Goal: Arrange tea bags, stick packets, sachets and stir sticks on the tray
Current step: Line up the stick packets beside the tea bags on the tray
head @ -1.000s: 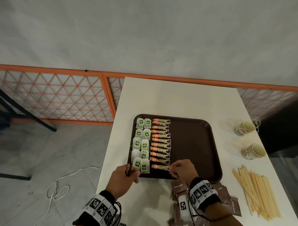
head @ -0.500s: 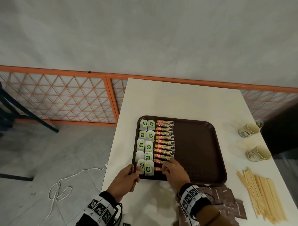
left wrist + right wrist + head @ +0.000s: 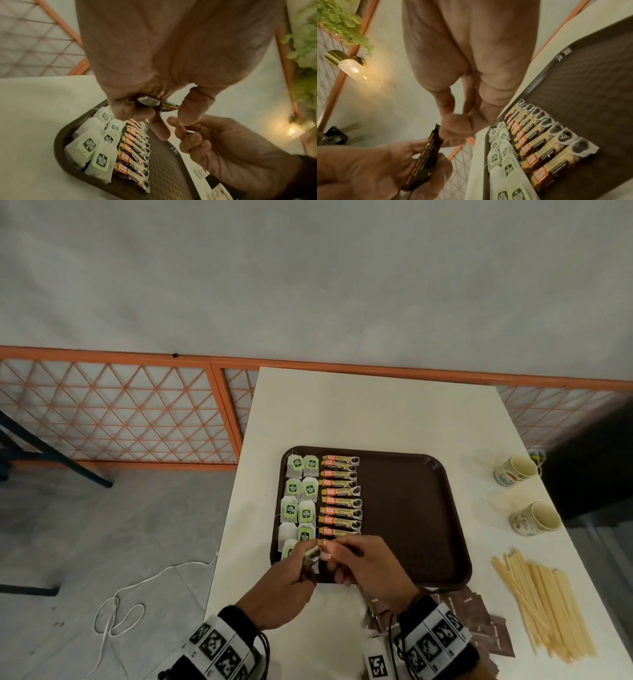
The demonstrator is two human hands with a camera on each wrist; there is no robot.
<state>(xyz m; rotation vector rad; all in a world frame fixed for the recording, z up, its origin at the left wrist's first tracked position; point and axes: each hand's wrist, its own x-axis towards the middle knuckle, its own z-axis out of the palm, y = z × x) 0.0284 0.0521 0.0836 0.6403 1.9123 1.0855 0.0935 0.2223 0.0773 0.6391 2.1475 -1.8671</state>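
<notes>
Left hand (image 3: 286,597) grips stick packets (image 3: 423,159); right hand's (image 3: 371,568) grip pinches one, at the tray's (image 3: 411,508) 7 o'clock corner.

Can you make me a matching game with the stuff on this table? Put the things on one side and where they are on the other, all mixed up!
Things:
1. tea bags
2. stir sticks
3. cups
4. brown sachets

Places:
A. far right of the table, lying on their sides
B. left side of the tray
C. near right corner, in a loose pile
D. just off the tray's near edge

Pairs: 1-B, 2-C, 3-A, 4-D
</notes>
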